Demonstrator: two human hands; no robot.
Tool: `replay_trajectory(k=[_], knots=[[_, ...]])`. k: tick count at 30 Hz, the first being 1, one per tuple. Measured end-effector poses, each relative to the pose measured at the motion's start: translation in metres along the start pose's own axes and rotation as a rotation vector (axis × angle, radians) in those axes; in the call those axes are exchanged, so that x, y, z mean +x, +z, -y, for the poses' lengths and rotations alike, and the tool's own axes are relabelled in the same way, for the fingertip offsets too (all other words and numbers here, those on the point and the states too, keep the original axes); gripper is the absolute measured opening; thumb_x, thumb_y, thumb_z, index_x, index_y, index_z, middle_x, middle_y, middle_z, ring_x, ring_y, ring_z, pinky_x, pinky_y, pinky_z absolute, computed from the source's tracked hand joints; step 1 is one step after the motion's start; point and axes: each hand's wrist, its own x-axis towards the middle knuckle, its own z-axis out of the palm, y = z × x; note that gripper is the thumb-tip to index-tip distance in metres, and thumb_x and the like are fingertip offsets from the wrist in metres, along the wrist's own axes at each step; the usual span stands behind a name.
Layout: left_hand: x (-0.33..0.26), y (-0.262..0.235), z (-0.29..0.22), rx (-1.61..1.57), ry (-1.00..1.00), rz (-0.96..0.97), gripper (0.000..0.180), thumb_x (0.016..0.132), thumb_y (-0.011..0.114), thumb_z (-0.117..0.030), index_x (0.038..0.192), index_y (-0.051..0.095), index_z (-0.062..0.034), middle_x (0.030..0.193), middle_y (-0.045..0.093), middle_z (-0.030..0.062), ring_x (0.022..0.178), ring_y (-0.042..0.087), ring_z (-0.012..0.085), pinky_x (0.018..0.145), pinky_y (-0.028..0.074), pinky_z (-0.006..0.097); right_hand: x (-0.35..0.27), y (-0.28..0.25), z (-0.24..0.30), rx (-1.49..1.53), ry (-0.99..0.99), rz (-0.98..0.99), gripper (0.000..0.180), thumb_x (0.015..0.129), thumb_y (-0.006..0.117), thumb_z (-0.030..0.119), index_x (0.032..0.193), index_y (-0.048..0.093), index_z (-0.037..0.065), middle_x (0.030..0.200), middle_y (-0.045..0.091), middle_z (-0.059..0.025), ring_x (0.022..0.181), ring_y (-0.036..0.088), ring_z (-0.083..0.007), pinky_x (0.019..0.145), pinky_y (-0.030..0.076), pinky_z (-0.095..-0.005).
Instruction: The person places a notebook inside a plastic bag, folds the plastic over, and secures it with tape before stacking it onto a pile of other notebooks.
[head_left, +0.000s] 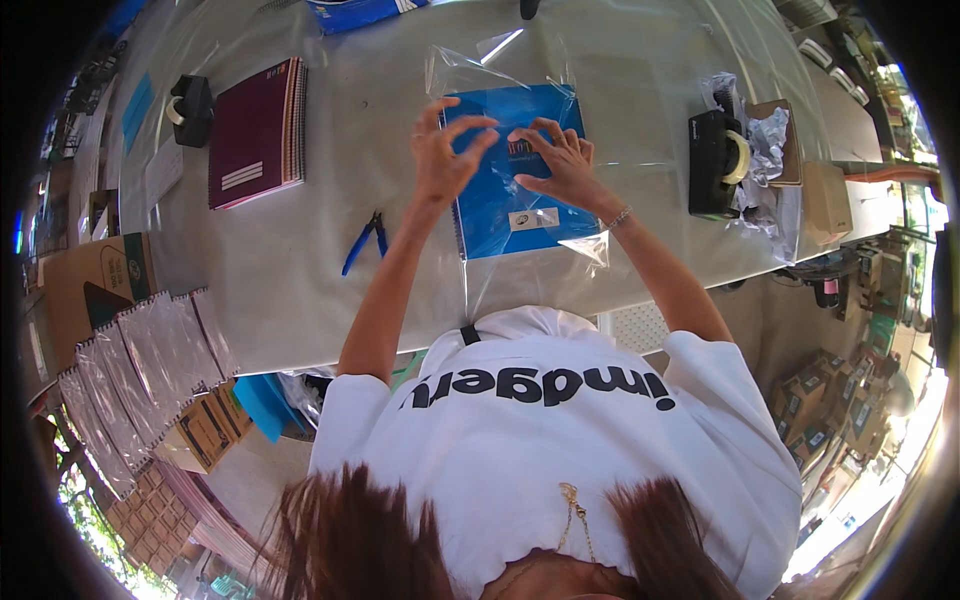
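Note:
A blue spiral notebook (500, 212) lies in a loose clear plastic sleeve (500, 60) on the table before me. The film reaches past its far and near edges. Over the notebook's left part is my left hand (448, 155), fingers apart and bent, with nothing visible in it. My right hand (565, 165) is over the right part, its thumb spread from curled fingers and no object in its grasp. Whether the fingertips touch the film cannot be made out. Blue-handled pliers (366, 242) lie left of my left forearm.
Left on the table are a stack of maroon notebooks (250, 135) and a black tape dispenser (192, 110). Another tape dispenser (708, 165) stands right, beside crumpled plastic (768, 145). Wrapped notebooks (150, 365) and a cardboard box (100, 275) are at the lower left.

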Motion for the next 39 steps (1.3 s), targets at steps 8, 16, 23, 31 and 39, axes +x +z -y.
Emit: replay_trajectory(k=[8, 16, 23, 31, 39], knots=[[-0.020, 0.015, -0.001, 0.256, -0.064, 0.231, 0.045, 0.064, 0.075, -0.058, 0.103, 0.071, -0.0356, 0.152, 0.016, 0.0110, 0.142, -0.003, 0.0372, 0.105, -0.004, 0.068, 0.004, -0.010, 0.016, 0.009, 0.090, 0.034, 0.064, 0.069, 0.074, 0.045, 0.126, 0.052, 0.027, 0.133, 0.040, -0.0053, 0.116, 0.038, -0.0264, 0.098, 0.022, -0.0467], [-0.038, 0.007, 0.017, 0.205, -0.215, 0.235, 0.061, 0.058, 0.070, -0.072, 0.110, 0.066, -0.0413, 0.156, 0.003, 0.0103, 0.142, -0.012, 0.0360, 0.104, -0.010, 0.067, -0.122, -0.068, -0.151, -0.574, 0.745, -1.072, 0.029, 0.080, 0.069, 0.026, 0.099, 0.068, 0.003, 0.090, 0.066, -0.0123, 0.084, 0.060, -0.0267, 0.082, 0.046, -0.0388], [-0.030, 0.017, 0.012, 0.212, -0.204, 0.279, 0.058, 0.059, 0.072, -0.068, 0.112, 0.065, -0.0430, 0.156, 0.006, 0.0122, 0.141, -0.007, 0.0411, 0.103, -0.006, 0.070, -0.207, -0.110, -0.224, 0.860, 0.922, -0.548, 0.039, 0.084, 0.070, 0.032, 0.107, 0.064, 0.001, 0.089, 0.064, -0.0014, 0.077, 0.062, -0.0114, 0.066, 0.049, -0.0224], [-0.028, 0.014, 0.011, 0.200, -0.234, 0.312, 0.058, 0.061, 0.073, -0.064, 0.115, 0.063, -0.0449, 0.156, 0.005, 0.0112, 0.141, -0.006, 0.0414, 0.103, -0.002, 0.071, -0.214, -0.103, -0.208, 1.239, 0.759, -0.769, 0.025, 0.085, 0.070, 0.020, 0.099, 0.062, 0.002, 0.090, 0.065, -0.0058, 0.080, 0.065, -0.0156, 0.075, 0.055, -0.0270], [-0.029, 0.012, 0.008, 0.189, -0.242, 0.317, 0.060, 0.060, 0.073, -0.065, 0.115, 0.063, -0.0444, 0.156, 0.004, 0.0110, 0.141, -0.006, 0.0407, 0.103, -0.003, 0.071, -0.242, -0.077, -0.190, 1.045, 0.884, -0.753, 0.020, 0.086, 0.068, 0.018, 0.091, 0.063, -0.001, 0.087, 0.067, -0.0089, 0.067, 0.065, -0.0171, 0.059, 0.056, -0.0291]])
